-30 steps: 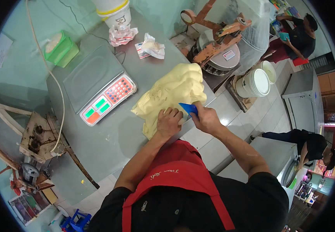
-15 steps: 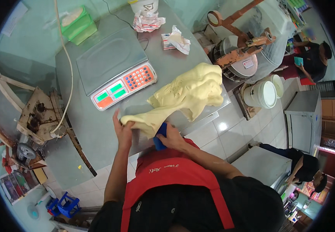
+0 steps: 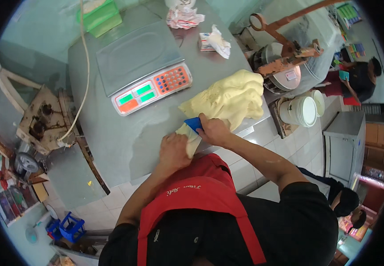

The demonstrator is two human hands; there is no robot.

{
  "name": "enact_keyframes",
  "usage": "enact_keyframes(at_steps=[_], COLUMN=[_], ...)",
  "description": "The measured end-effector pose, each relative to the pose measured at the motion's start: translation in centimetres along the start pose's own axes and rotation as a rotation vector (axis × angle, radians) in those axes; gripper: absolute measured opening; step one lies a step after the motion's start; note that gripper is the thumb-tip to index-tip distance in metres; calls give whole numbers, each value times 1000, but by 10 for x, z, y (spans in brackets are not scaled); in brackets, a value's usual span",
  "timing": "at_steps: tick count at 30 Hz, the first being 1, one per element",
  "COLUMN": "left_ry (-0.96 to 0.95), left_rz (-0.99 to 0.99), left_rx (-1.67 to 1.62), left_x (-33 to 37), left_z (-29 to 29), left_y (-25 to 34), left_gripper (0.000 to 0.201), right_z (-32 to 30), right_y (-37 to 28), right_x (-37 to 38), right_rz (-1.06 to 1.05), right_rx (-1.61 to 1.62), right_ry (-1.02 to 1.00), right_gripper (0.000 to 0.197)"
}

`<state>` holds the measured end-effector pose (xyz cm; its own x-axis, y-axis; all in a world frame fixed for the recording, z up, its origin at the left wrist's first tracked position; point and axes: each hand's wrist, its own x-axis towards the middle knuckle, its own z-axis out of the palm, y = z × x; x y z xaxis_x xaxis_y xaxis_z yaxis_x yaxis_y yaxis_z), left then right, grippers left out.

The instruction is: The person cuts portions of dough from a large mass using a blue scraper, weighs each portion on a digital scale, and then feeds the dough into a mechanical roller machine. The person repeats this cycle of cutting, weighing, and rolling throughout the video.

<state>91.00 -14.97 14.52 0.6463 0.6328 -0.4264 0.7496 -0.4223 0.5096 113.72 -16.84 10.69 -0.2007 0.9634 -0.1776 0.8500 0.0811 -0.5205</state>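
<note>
- Hands: right hand (image 3: 215, 131) closed around a blue scraper (image 3: 193, 124); left hand (image 3: 173, 150) curled over the near strip (image 3: 194, 144) of dough, can't tell whether it's gripping or only pressing.
- Yellow dough (image 3: 234, 95): main mass sits near the right edge of the grey metal tabletop (image 3: 112, 148), beyond the scraper. Near strip lies on the person's side, close to the red apron (image 3: 192, 184). Scale (image 3: 150, 91) is just left of the mass.
- Handling, my read: soft, stretchy, probably heavy as a lump, maybe tacky. Not fragile, but it'd sag and tear if lifted by a thin end. Best hold for the mass: palms spread underneath. For the strip: whole hand around its thick part, no fingertip pinch.
- Hidden: left fingertips, scraper's lower edge, whether strip and mass are joined under it. Right forearm and hand cover part of the mass's near side. White bucket (image 3: 179, 3) cut off at top.
</note>
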Motion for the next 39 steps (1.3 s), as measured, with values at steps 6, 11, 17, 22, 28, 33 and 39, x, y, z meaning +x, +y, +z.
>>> enact_keyframes(at_steps=[6, 11, 17, 22, 28, 33, 39], left_ry=[556, 630, 1209, 1017, 984, 749, 483], left_rz=[-114, -298, -84, -5, -465, 183, 266], left_rx=[44, -995, -1235, -692, -104, -332, -105], left_x=[-84, -94, -9, 102, 106, 69, 33], left_z=[16, 24, -120, -206, -192, -28, 75], left_y=[-73, -116, -103, -148, -106, -66, 4], left_gripper=[69, 63, 75, 106, 132, 89, 81], right_z=[80, 128, 21, -38, -36, -13, -41], right_y=[-57, -84, -62, -24, 3, 16, 14], right_x=[41, 71, 72, 48, -14, -44, -34], right_rz=[121, 201, 255, 287, 420, 468, 373], right_rx=[195, 660, 1269, 1138, 1002, 1105, 671], right_ry=[-159, -40, 289, 370, 457, 527, 501], right_gripper=[49, 59, 37, 36, 37, 36, 36])
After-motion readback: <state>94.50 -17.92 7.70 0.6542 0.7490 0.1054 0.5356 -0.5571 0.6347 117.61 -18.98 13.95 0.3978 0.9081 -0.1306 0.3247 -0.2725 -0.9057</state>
